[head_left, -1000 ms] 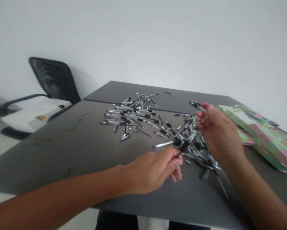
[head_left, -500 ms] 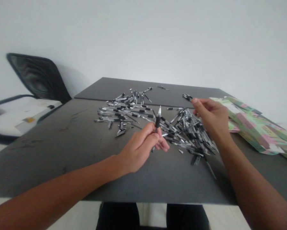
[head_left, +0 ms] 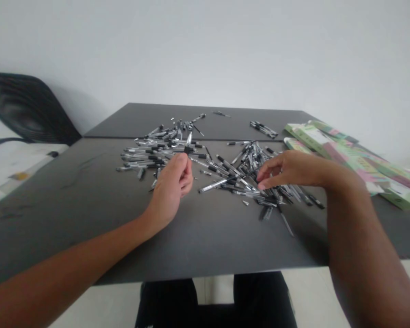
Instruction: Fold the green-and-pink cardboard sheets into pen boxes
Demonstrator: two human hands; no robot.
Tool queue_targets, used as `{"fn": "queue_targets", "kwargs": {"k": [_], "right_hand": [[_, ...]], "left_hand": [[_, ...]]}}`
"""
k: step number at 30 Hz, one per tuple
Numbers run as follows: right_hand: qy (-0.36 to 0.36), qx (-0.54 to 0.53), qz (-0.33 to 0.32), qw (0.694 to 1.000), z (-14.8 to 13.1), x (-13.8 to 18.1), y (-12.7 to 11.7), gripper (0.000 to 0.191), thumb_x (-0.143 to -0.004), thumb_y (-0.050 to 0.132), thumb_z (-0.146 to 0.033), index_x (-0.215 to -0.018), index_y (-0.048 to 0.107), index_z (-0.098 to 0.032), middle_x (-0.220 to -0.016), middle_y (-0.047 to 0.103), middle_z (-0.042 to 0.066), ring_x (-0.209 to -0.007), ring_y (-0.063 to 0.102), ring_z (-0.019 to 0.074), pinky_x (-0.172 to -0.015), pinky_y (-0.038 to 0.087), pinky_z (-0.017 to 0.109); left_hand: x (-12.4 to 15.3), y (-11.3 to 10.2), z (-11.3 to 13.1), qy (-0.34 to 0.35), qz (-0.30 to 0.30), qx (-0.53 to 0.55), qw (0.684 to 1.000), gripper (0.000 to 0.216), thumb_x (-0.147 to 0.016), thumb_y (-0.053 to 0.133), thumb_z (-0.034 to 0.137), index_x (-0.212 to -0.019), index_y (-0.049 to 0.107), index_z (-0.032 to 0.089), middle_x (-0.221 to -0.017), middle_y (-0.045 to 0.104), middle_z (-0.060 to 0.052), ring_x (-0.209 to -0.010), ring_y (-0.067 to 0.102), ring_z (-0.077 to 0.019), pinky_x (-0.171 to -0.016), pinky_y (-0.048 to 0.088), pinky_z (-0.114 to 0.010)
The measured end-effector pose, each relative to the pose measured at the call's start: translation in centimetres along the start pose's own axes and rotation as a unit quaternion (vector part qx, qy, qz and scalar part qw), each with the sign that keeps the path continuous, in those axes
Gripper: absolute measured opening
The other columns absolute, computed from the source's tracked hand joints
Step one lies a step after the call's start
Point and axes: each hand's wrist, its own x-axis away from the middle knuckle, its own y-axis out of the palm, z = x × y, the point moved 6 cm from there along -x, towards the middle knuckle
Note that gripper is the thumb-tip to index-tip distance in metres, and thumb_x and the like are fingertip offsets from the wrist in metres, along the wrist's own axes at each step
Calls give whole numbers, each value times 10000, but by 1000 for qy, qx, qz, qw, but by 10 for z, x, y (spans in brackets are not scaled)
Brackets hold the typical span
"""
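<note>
My left hand (head_left: 172, 184) is closed around a clear pen with a black grip (head_left: 189, 145), its silvery tip pointing up. Behind that hand spreads a loose group of pens and pen parts (head_left: 146, 154) on the dark table. Over a heap of clear and black pens (head_left: 249, 159) hovers my right hand (head_left: 282, 172), thumb and fingers apart and curved downward. Nothing shows between its fingers, though the fingertips overlap the heap and I cannot tell whether they touch it. A small row of pens (head_left: 263, 129) lies beyond the heap.
Flat green and pink printed cartons (head_left: 341, 150) are stacked on the right side of the table (head_left: 205, 237). A black mesh chair (head_left: 23, 107) stands at the left, with papers on it. A white wall (head_left: 205, 50) rises behind the table.
My right hand has let go of a pen at the small row and come back nearer, over the heap. My left hand has shifted left, still gripping its pen. The view has turned slightly.
</note>
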Motion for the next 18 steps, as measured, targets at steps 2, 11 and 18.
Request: {"fn": "queue_targets", "kwargs": {"k": [2,11,18], "right_hand": [[12,-11,-36,999,5,6,2,325,-777,849,-567,-944,891,-291,-894,864,21,-821,787,267,-705,543,354],[22,-7,-69,997,7,9,10,164,-780,821,-423,-874,886,-307,-814,850,-5,-744,773,247,-679,525,338],[20,-6,-109,994,6,10,16,216,-777,841,-416,-929,887,-269,-879,863,6,-835,780,248,-724,528,315]], "left_hand": [[2,1,0,18,9,-10,1000,464,-1041,607,597,-782,475,235,-578,310,97,-449,203,-76,-425,185,-214],[8,4,-5,20,1,-33,999,427,-1099,569,533,-807,497,230,-615,324,84,-473,226,-77,-442,179,-215],[6,5,-9,34,-8,-42,998,467,-1053,631,580,-778,503,225,-600,333,91,-471,227,-77,-409,192,-186]]}}
